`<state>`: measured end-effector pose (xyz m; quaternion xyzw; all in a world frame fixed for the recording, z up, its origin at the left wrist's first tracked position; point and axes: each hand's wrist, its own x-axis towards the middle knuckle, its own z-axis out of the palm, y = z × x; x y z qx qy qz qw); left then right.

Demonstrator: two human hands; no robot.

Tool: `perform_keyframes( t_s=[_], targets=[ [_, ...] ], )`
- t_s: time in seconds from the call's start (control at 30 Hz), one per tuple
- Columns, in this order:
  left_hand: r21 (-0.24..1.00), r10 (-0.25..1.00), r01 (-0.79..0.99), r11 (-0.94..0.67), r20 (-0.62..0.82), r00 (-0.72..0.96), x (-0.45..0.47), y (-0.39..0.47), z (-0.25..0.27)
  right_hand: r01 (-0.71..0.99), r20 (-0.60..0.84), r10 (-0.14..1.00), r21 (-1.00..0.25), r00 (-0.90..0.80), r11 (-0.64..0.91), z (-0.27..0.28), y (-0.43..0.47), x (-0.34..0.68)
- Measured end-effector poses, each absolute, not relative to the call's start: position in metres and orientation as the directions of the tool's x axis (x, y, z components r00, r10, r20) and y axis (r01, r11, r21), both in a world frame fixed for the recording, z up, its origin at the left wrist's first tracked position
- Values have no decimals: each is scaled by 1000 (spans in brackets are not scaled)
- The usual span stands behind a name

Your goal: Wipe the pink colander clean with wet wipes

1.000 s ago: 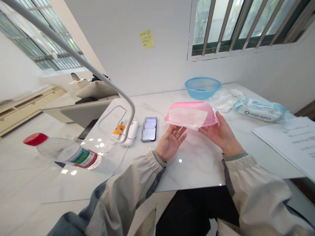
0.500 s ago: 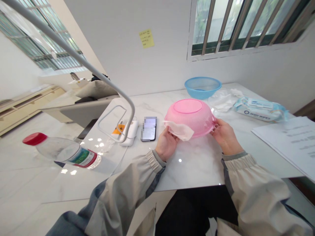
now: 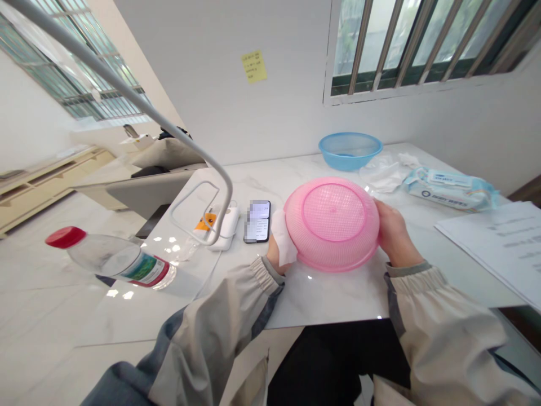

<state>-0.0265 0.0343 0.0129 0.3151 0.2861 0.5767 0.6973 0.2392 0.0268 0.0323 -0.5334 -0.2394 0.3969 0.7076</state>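
Note:
A pink plastic colander (image 3: 333, 217) is held bottom-up above the table, its round mesh base facing me. At its right side my right hand (image 3: 395, 232) grips the rim, with the fingertips hidden behind it. My left hand (image 3: 274, 256) is at the left side, mostly covered by a white wipe (image 3: 282, 237) that lies between it and the colander. The left fingers are out of sight behind the wipe and rim.
A blue basin (image 3: 350, 152) stands at the back, with crumpled white wipes (image 3: 384, 173) and a wipes pack (image 3: 450, 189) beside it. Papers (image 3: 499, 242) lie right. A phone (image 3: 257, 221), white device (image 3: 226, 228), lamp arm (image 3: 169, 127) and bottle (image 3: 118, 260) are left.
The colander has tipped so its base turns toward me and has come slightly nearer. The wipe has shifted from its front to the left side along with my left hand.

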Motion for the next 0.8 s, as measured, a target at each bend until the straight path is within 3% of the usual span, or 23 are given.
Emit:
perform_keyframes(
  t_s=[0.1, 0.27, 0.33, 0.5, 0.8],
  targets=[
    [818, 999, -574, 36, -31, 18, -32, 37, 3, -203, 31, 844, -965, 536, 164, 30, 25, 243],
    [924, 982, -334, -183, 155, -111, -27, 29, 15, -84, 153, 790, -965, 594, 250, 29, 25, 246],
    [904, 965, -340, -258, 222, -142, -20, 24, 25, 6, 243, 751, -953, 614, 304, 30, 24, 245],
    [902, 936, -275, -334, 282, -212, -11, 16, 37, 150, 411, 672, -898, 616, 413, 41, 16, 236],
    [881, 935, -322, -346, 294, -199, -7, 10, 44, 250, 536, 588, -830, 606, 499, 51, 4, 229]
  ],
)
